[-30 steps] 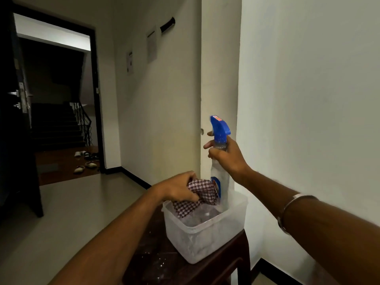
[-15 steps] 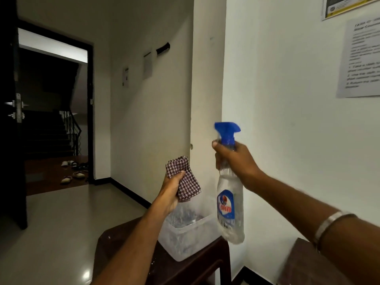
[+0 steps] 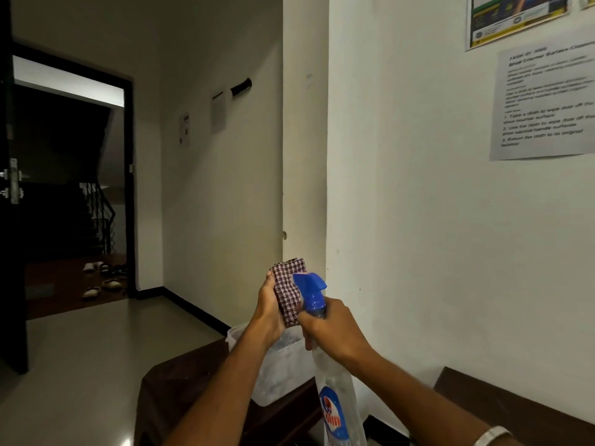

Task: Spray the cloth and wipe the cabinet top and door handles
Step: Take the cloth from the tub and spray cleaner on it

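Note:
My left hand holds a folded red-and-white checked cloth upright in front of me. My right hand grips the neck of a clear spray bottle with a blue trigger head. The nozzle points at the cloth from very close, almost touching it. A dark brown cabinet top shows at the lower right, against the white wall. Its door handles are out of sight.
A translucent plastic tub sits on a dark wooden stool below my hands. Paper notices hang on the wall to the right. An open doorway at the left leads to stairs, with shoes on the floor.
Both hands lifted the cloth and the bottle out of the tub. They have since come together, so the nozzle now sits right at the cloth.

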Demonstrator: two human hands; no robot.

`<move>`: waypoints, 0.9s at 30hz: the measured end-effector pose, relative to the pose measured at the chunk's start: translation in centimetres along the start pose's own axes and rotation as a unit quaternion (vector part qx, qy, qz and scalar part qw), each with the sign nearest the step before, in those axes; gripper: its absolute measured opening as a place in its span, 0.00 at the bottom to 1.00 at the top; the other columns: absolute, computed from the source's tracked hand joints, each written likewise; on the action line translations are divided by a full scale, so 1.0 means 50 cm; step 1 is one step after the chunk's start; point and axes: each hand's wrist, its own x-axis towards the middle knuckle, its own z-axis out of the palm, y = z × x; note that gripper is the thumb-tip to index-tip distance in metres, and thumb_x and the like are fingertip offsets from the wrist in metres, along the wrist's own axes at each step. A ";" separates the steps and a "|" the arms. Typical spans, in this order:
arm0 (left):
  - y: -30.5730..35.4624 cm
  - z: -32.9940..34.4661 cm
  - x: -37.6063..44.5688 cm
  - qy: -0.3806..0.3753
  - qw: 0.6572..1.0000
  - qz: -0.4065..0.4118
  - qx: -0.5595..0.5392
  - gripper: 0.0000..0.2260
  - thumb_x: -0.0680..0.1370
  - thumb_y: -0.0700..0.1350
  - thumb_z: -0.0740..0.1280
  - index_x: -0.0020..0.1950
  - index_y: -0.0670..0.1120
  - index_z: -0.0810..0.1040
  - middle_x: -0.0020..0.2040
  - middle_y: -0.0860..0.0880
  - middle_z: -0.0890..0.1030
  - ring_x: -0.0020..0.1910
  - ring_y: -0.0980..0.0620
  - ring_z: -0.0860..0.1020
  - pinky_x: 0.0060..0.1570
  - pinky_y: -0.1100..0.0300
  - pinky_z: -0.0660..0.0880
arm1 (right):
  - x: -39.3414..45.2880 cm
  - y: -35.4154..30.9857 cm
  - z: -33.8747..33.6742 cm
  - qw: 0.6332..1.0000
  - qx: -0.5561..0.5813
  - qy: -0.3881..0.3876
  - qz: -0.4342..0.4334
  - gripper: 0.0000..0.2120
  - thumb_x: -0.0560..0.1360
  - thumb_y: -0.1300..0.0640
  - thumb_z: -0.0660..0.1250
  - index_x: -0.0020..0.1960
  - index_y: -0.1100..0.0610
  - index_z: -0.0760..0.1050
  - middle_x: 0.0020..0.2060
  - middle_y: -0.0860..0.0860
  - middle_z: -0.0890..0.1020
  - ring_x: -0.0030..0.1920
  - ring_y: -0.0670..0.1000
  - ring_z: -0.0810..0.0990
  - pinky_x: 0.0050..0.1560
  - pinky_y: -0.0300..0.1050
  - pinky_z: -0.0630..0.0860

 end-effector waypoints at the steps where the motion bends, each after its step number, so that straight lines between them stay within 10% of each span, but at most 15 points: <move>1: 0.000 0.002 -0.003 -0.003 1.000 0.003 0.003 0.28 0.82 0.60 0.48 0.63 0.42 0.76 0.56 0.38 0.81 0.51 0.40 0.80 0.44 0.48 0.79 | 0.001 0.000 0.001 1.000 -0.005 0.000 0.000 0.07 0.75 0.56 0.64 0.39 0.52 0.72 0.28 0.49 0.77 0.25 0.43 0.75 0.30 0.29 0.72; 6: -0.004 0.008 -0.007 -0.021 0.999 0.005 0.026 0.25 0.82 0.59 0.47 0.53 0.46 0.78 0.47 0.43 0.82 0.44 0.45 0.80 0.37 0.52 0.77 | 0.004 0.001 -0.008 0.999 -0.010 0.034 0.005 0.05 0.76 0.55 0.64 0.41 0.54 0.72 0.31 0.49 0.77 0.28 0.44 0.76 0.29 0.28 0.70; 27: -0.012 -0.003 -0.009 -0.009 0.999 0.031 0.011 0.27 0.82 0.59 0.48 0.67 0.41 0.72 0.51 0.42 0.81 0.49 0.42 0.80 0.48 0.46 0.78 | -0.061 0.043 -0.019 1.000 -0.010 0.008 0.004 0.02 0.75 0.59 0.64 0.44 0.53 0.72 0.32 0.49 0.76 0.28 0.45 0.76 0.31 0.30 0.73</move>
